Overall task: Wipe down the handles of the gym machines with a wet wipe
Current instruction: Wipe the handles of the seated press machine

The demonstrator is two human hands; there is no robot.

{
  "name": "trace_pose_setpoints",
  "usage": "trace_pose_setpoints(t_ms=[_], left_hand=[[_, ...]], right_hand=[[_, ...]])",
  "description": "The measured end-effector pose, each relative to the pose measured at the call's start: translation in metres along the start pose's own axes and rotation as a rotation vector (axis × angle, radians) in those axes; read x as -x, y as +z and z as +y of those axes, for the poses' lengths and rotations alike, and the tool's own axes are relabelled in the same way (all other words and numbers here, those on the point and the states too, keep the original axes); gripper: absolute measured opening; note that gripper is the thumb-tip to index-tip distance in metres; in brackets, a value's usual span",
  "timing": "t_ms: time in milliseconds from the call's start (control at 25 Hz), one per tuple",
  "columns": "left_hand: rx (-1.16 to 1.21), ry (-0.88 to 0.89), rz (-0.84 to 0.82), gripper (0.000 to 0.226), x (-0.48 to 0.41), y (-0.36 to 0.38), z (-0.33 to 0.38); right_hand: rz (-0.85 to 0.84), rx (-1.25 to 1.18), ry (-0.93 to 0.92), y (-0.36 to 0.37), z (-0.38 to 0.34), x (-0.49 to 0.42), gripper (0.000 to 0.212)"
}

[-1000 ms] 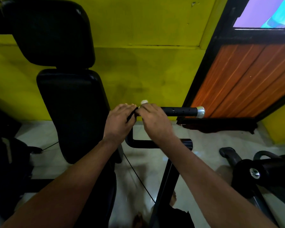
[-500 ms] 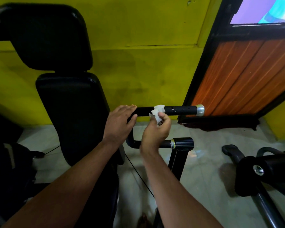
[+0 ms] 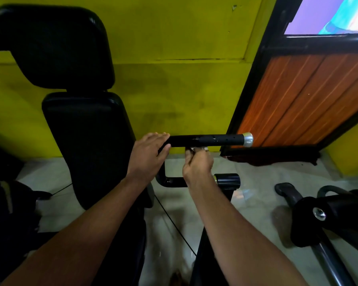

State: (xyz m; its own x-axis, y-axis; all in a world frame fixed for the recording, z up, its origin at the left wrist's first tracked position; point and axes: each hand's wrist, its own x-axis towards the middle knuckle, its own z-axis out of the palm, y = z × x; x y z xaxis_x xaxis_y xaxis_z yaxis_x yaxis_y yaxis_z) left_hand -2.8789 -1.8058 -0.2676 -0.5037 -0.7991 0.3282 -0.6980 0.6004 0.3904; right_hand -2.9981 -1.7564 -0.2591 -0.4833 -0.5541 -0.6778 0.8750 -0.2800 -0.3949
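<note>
A black horizontal handle [image 3: 217, 139] with a silver end cap sticks out to the right of the machine at mid frame. My left hand [image 3: 148, 154] grips its inner end, fingers curled over the top. My right hand [image 3: 196, 165] is just under the middle of the bar, fingers curled round a white wet wipe [image 3: 195, 149]. Only a small edge of the wipe shows above my knuckles, right below the bar.
The black padded seat back [image 3: 87, 145] and headrest [image 3: 54, 46] stand at left against the yellow wall. Lower down a bent black tube [image 3: 170, 180] joins the machine's post. Another black machine part [image 3: 327, 219] lies on the floor at right. An orange panelled door [image 3: 310, 96] is behind.
My right hand came off the top of the bar with the wipe, dropped in front of it, and now sits lower under it. My left hand stayed on the bar's inner end.
</note>
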Motion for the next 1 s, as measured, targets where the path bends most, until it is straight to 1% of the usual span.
trace_pose_setpoints(t_ms=[80, 160, 240, 320, 360, 400, 440, 520, 560, 600, 640, 760, 840, 880, 960, 1000], left_hand=[[-0.003, -0.007, -0.004, 0.04, 0.001, 0.001, 0.001], [-0.002, -0.01, -0.001, 0.043, -0.002, 0.001, 0.001], [-0.004, -0.023, -0.003, 0.044, -0.002, 0.002, 0.001], [-0.011, -0.025, -0.002, 0.044, 0.0, 0.003, 0.002], [-0.012, -0.018, 0.002, 0.045, 0.0, 0.003, 0.001], [-0.011, -0.012, 0.005, 0.045, 0.0, 0.004, 0.001], [-0.015, -0.01, 0.004, 0.045, 0.0, 0.004, 0.001], [-0.028, -0.005, -0.012, 0.045, -0.002, 0.003, 0.003], [-0.032, -0.004, -0.02, 0.044, -0.003, 0.002, 0.004], [-0.031, -0.008, -0.025, 0.042, -0.003, 0.001, 0.003], [-0.036, -0.012, -0.025, 0.041, -0.002, 0.001, 0.003], [-0.058, -0.01, -0.012, 0.041, 0.0, 0.001, 0.001], [-0.054, 0.0, -0.003, 0.042, -0.001, 0.003, 0.002], [-0.058, 0.009, 0.002, 0.043, -0.002, 0.003, 0.003], [-0.064, 0.023, 0.002, 0.044, -0.004, 0.004, 0.005], [-0.063, 0.025, -0.007, 0.044, -0.004, 0.005, 0.006]], right_hand=[[-0.045, 0.033, 0.034, -0.006, -0.007, 0.003, 0.016], [-0.062, -0.028, 0.024, -0.009, -0.007, 0.005, 0.013], [-0.061, -0.056, -0.032, -0.008, -0.003, 0.006, 0.015], [-0.032, 0.004, -0.116, -0.01, 0.004, 0.007, 0.018], [-0.003, 0.069, -0.213, -0.012, 0.009, 0.006, 0.016], [0.015, 0.187, -0.36, -0.015, 0.012, 0.005, 0.013], [0.027, 0.357, -0.577, -0.019, 0.012, 0.006, 0.012], [-0.009, 0.704, -1.095, -0.028, 0.003, -0.001, 0.011], [-0.022, 0.807, -1.275, -0.03, -0.003, -0.008, 0.009], [-0.02, 0.87, -1.371, -0.03, -0.011, -0.012, 0.006], [-0.04, 0.945, -1.426, -0.03, -0.018, -0.014, 0.004], [-0.154, 1.289, -1.531, -0.04, -0.025, -0.019, 0.016], [-0.139, 1.346, -1.52, -0.041, -0.023, -0.016, 0.023], [-0.161, 1.382, -1.538, -0.039, -0.023, -0.013, 0.025], [-0.294, 1.561, -1.646, -0.036, -0.035, -0.011, 0.026], [-0.317, 1.634, -1.646, -0.033, -0.047, -0.014, 0.027]])
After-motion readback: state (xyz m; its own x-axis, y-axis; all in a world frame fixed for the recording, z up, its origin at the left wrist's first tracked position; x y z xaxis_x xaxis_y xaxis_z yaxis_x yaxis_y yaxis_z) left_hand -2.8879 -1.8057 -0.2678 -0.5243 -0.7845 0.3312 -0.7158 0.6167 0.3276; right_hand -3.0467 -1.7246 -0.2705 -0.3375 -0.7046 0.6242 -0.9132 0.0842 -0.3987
